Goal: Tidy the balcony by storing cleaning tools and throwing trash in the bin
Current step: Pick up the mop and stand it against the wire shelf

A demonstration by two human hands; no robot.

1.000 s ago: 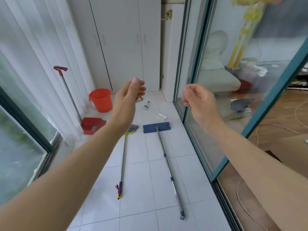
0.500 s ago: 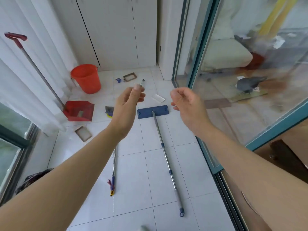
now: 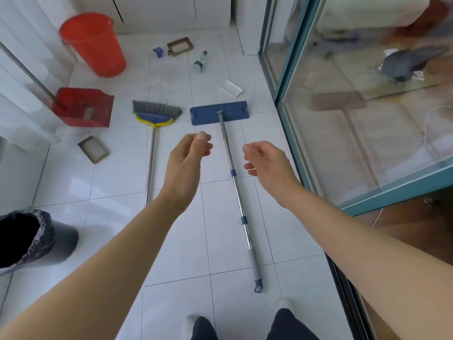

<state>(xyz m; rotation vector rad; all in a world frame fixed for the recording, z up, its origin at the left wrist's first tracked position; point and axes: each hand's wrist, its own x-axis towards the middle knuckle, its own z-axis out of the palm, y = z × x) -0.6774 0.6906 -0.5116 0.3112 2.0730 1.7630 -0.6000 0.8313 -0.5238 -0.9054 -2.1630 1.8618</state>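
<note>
A blue flat mop (image 3: pixel 220 115) lies on the white tiles, its metal handle running toward me. Left of it lies a broom (image 3: pixel 155 114) with grey bristles. A red dustpan (image 3: pixel 83 106) stands by the curtain. Trash is scattered about: a plastic bottle (image 3: pixel 200 61), a brown box (image 3: pixel 180 46), a small blue item (image 3: pixel 158 52), a white paper (image 3: pixel 230 88) and a flat carton (image 3: pixel 93 149). A lined grey bin (image 3: pixel 31 238) sits at the left. My left hand (image 3: pixel 187 165) and my right hand (image 3: pixel 266 163) hover above the floor, fingers loosely curled, holding nothing.
A red bucket (image 3: pixel 95 44) stands at the back left by white cupboard doors. A teal-framed glass sliding door (image 3: pixel 282 94) runs along the right. White curtains hang on the left. My feet show at the bottom edge.
The view has tilted down toward the floor. The broom head, the carton and the grey bin came into sight. Both hands stay raised and hold nothing.
</note>
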